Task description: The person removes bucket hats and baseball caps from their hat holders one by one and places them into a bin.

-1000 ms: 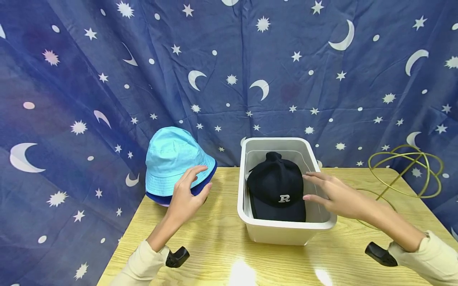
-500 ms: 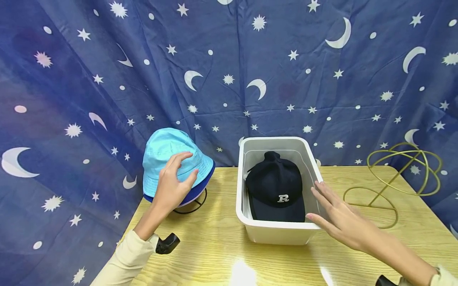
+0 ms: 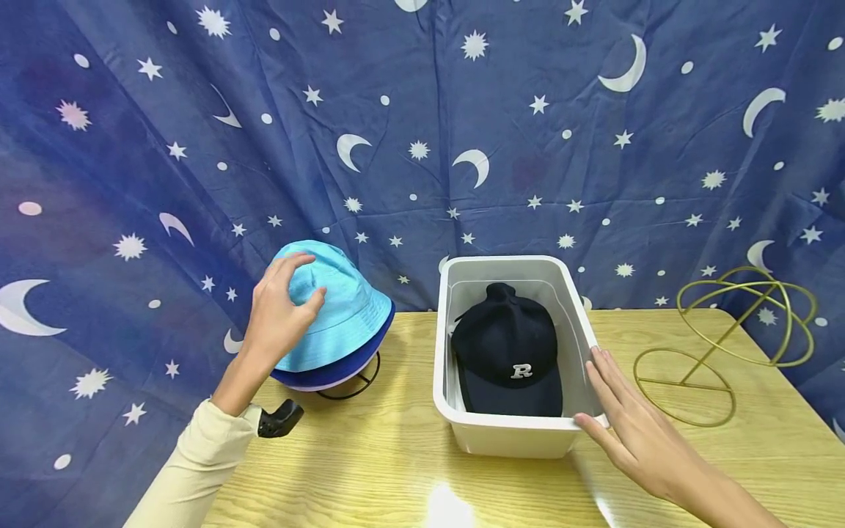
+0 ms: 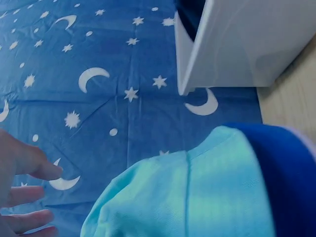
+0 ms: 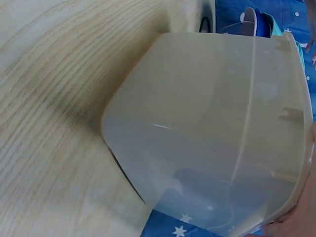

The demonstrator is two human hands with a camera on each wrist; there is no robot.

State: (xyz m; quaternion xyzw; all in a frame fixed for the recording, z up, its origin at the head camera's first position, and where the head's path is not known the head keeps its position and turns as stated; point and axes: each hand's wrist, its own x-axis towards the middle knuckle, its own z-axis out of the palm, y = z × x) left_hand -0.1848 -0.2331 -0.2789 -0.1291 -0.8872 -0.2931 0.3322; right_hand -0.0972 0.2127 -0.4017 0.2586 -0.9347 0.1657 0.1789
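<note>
Nearest, low on the right, the bare right forearm runs up and inward from the frame's lower edge to the right hand (image 3: 637,436): fingers straight and extended, laid against the right side of the white bin (image 3: 511,441), thumb spread away toward its near right corner; touching, not gripping. Left arm, in a cream sleeve (image 3: 198,458) with a black device (image 3: 280,418) at the wrist, slants up and inward. Left hand (image 3: 280,315) raised, fingers gently bent, thumb set well off from them, a wide gap between, nothing held; in the left wrist view it shows apart from the light blue hat (image 3: 350,312). Bin upright on the wood-grain table (image 3: 389,455), between the hands. Inside it, a dark cap (image 3: 508,345), brim toward the near wall, white letter R on the front. Left of the bin, well apart, the light blue hat sits over a darker blue brim (image 3: 372,345), above a black ring base (image 3: 359,394). Right of the bin, a gold wire stand (image 3: 686,383). Farthest back, blue curtain (image 3: 515,121), white moons and stars.
</note>
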